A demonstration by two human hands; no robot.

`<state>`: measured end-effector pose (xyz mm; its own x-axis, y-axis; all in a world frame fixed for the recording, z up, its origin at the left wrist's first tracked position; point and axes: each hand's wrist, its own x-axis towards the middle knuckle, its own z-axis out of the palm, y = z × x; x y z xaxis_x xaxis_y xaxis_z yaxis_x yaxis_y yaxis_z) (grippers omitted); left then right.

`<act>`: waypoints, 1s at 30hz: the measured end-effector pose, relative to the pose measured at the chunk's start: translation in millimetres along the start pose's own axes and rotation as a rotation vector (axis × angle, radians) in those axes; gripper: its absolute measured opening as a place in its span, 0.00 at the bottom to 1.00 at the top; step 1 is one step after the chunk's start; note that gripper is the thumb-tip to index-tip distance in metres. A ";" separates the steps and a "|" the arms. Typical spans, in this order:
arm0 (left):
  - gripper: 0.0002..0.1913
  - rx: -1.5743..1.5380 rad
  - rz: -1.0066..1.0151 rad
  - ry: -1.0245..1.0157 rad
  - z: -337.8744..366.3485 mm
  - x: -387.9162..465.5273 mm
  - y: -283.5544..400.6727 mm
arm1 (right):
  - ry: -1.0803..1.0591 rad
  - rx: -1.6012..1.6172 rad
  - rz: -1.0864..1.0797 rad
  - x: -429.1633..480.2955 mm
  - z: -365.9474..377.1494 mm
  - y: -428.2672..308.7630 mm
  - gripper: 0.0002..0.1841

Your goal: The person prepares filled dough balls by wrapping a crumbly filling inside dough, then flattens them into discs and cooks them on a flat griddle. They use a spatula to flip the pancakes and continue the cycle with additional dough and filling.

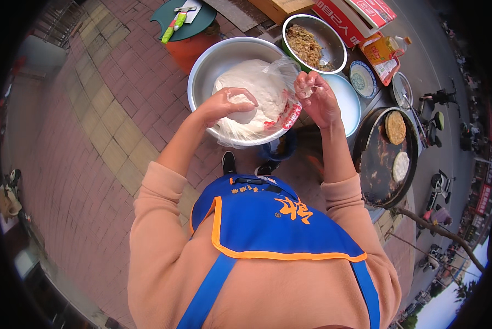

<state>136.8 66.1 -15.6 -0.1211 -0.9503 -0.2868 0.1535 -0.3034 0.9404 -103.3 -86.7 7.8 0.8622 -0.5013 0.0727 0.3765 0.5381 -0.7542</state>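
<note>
My left hand (216, 106) is curled around a smooth lump of white dough (246, 117). Below it, a large mass of dough (246, 78) fills much of a wide metal basin (197, 76). Clear plastic film (286, 68) with red print lies over the dough's right side and the basin's near rim. Just right of that rim, my right hand (322, 102) is raised with bent fingers, pinching what looks like a small bit of dough (307, 91). The two hands are apart.
Right of the basin are a bowl of chopped filling (305, 43), a pale round container (344, 100), a patterned bowl (362, 78) and an oil bottle (383, 49). A round griddle (373, 164) carries a browned flatbread (395, 127) and a pale one (401, 166). A scraper (176, 26) lies on a green lid (202, 24).
</note>
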 end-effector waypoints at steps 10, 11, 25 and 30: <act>0.22 -0.719 -0.044 0.478 4.8 -13.4 -25.3 | 0.199 -1.929 0.019 -12.2 -78.1 114.2 0.14; 0.21 -0.748 -0.010 0.467 6.5 -10.9 -25.4 | 0.170 -1.923 0.049 -9.9 -72.4 109.4 0.15; 0.19 0.381 0.338 0.664 100.7 35.9 -10.0 | 0.618 -0.145 0.109 9.3 10.6 101.7 0.37; 0.34 0.747 0.619 0.664 141.9 29.1 17.5 | 0.471 0.806 -0.029 16.5 0.1 101.0 0.40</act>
<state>-3.2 43.1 18.4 0.3415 -0.8382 0.4251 -0.6329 0.1294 0.7634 -51.1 -40.6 -67.1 0.6892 -0.6498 -0.3206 0.6691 0.7405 -0.0626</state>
